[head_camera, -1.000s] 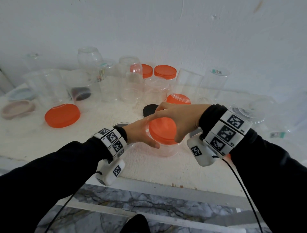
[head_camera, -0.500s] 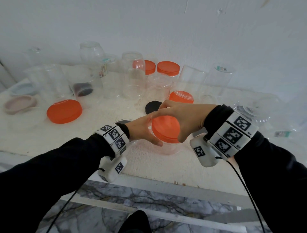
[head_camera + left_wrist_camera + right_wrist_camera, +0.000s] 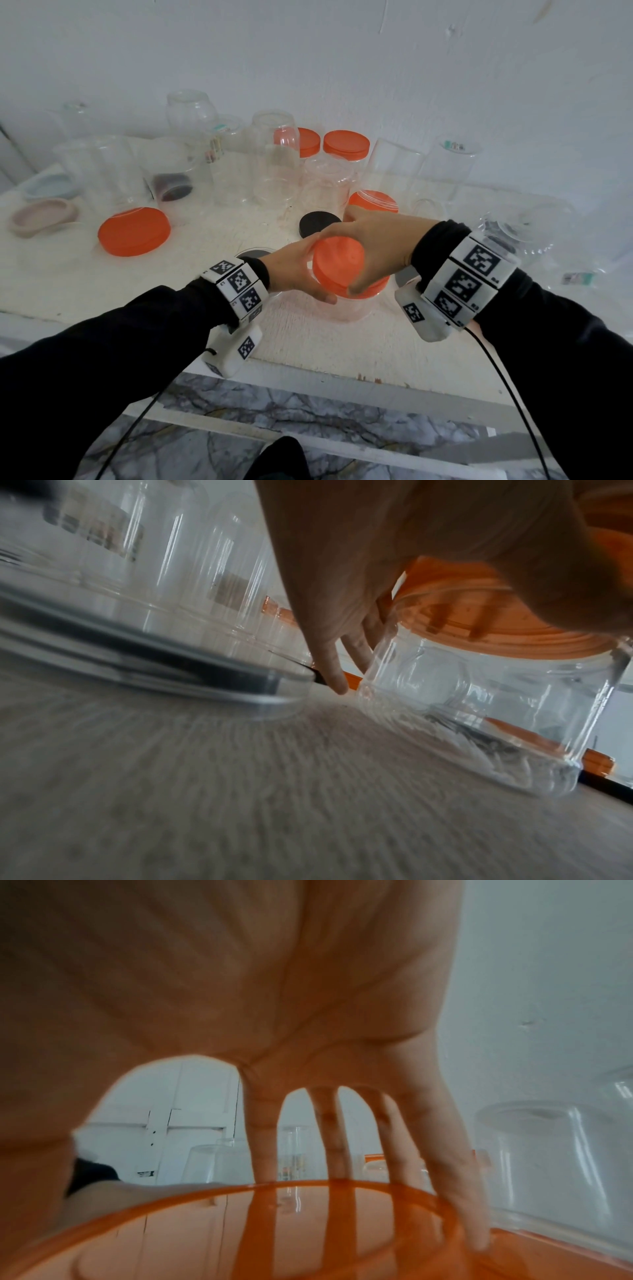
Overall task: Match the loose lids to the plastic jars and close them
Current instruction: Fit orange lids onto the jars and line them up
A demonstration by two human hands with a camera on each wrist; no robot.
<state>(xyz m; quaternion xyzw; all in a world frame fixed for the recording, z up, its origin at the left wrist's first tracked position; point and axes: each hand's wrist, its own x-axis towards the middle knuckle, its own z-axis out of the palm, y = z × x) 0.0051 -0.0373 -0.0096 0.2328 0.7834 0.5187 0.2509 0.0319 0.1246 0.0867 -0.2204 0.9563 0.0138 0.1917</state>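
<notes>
The right hand is clamped over an orange lid, fingers curled round its rim, seating it on a short clear jar near the bench's front edge. The left hand curls round the jar's side, steadying it. This lid looks nearly closed. Toward the back edge two jars wear orange lids; many stand open, and an orange lid and a black lid lie loose, so most of the work remains.

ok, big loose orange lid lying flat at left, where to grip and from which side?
Take the big orange lid by its rim, from straight above, fingers spread across opposite edges. It lies flat on the table, wide and shallow, so there is no side wall to wrap. The near side is open; clear jars crowd behind it.
</notes>
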